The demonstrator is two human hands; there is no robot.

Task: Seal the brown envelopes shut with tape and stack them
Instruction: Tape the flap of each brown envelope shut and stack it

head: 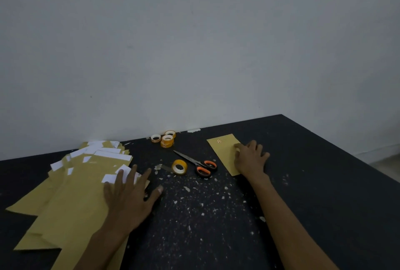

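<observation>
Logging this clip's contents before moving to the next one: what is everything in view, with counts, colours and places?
envelope pile: many, brown with white strips, table's left
single envelope: one, brown, right of the scissors
tape roll: one, yellow, just left of the scissors
small tape rolls: about four, yellow and white, by the wall
scissors: one pair, orange-and-black handles, centre
paper flecks: many, white, scattered mid-table
table: one, black
wall: pale grey, behind
left hand: flat on the pile
right hand: resting on the single envelope
</observation>
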